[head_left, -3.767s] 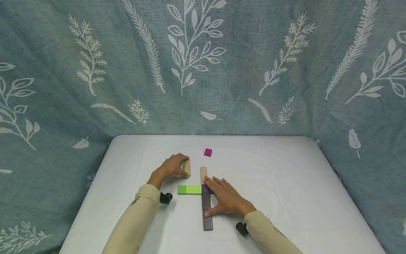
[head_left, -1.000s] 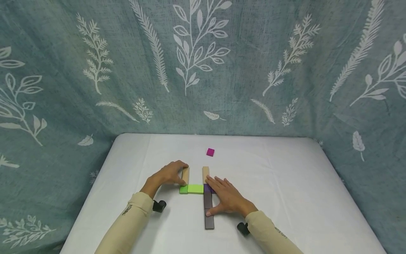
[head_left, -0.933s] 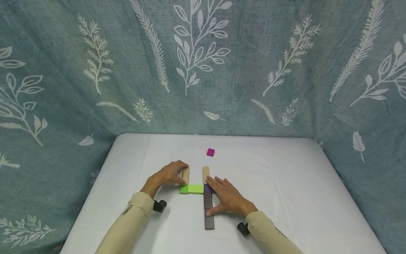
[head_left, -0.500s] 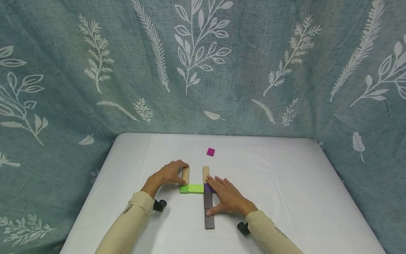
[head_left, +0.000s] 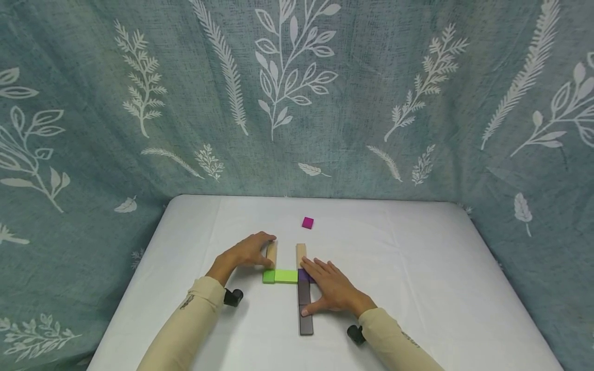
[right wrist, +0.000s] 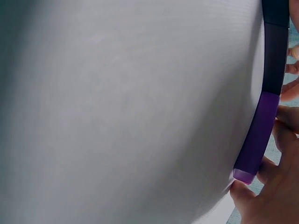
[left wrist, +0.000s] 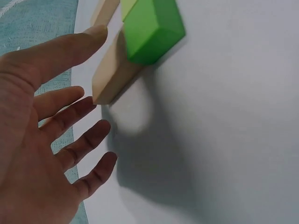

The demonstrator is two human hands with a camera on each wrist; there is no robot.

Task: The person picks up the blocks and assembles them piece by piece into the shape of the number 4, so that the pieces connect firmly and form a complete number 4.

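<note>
In the head view my left hand is by the left wooden block, which stands off the back of a green block. In the left wrist view the fingers of my left hand are spread, and the thumb is near the wooden block. My right hand rests with extended fingers on the row, its thumb on a dark grey block. Its index fingertip lies where another wooden block meets a purple block. A light green block links both sides.
A magenta square block lies alone toward the back of the white table. A teal leaf-patterned cloth hangs behind the table. Black wrist cameras sit below both hands.
Earlier, my left hand brought the left wooden block nearer and set it against the green block. Now its fingers have lifted slightly off it. My right hand has stayed in place.
</note>
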